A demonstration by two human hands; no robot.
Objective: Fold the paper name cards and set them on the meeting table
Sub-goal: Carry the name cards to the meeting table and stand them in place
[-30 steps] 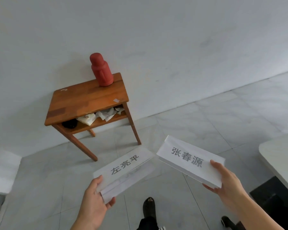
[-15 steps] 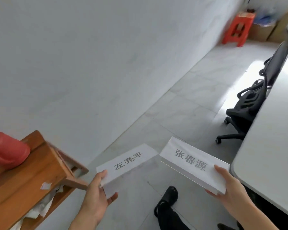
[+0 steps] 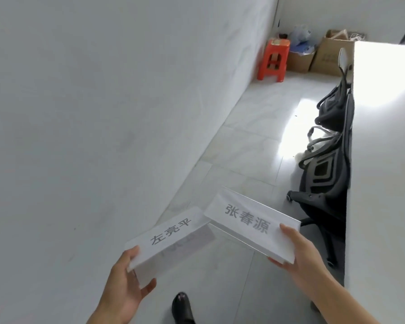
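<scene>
left hand (image 3: 124,284) at 7 o'clock: thumb on top, fingers curled under, gripping the near end of the left name card (image 3: 168,237), folded, print up
right hand (image 3: 297,251) at 5 o'clock: same grip on the near end of the right name card (image 3: 248,223), folded, print up
both cards in the air over the floor, far ends meeting near 6 o'clock; touching or not, can't tell
meeting table (image 3: 384,160) runs 2 to 4 o'clock, no card on it
office chair (image 3: 325,178) at 3 o'clock against the table edge
red stool (image 3: 272,60) at 1 o'clock by the wall, cardboard boxes (image 3: 323,54) beside it
1 black shoe (image 3: 181,305) at 6 o'clock
</scene>
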